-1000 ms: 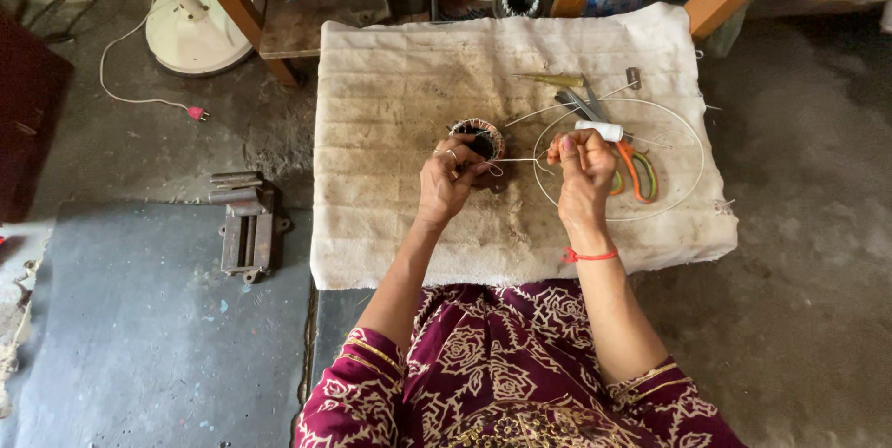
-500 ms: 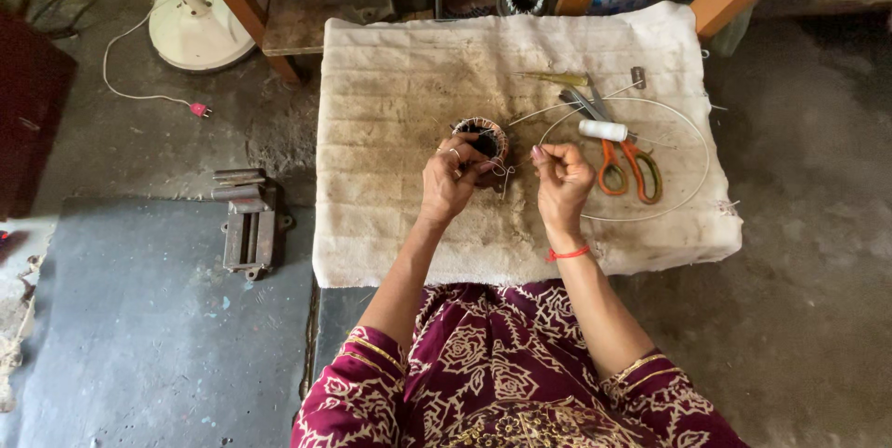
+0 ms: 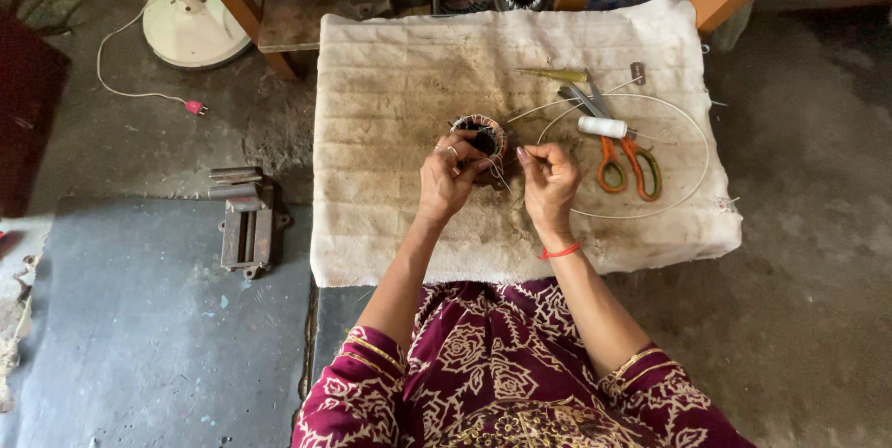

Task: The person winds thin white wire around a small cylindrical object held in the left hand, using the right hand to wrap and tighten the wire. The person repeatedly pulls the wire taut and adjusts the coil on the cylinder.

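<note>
Brightness: soft, even daylight; the pale quilted cloth (image 3: 520, 48) is the brightest area.
Shadows: faint and short, just under the left hand (image 3: 448, 178) and right hand (image 3: 550, 178).
Dim areas: the floor (image 3: 139, 336) and the clutter along the top edge are darker.
Glare: none visible.
Sharpness: centre crisp; fine thread near the fingers (image 3: 523, 156) hard to make out.
Edges: slight wide-angle stretching at the corners.

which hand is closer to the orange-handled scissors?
Right. The right hand sits just left of the orange-handled scissors, apart from them. The left hand is farther left, on the round wound coil.
</note>
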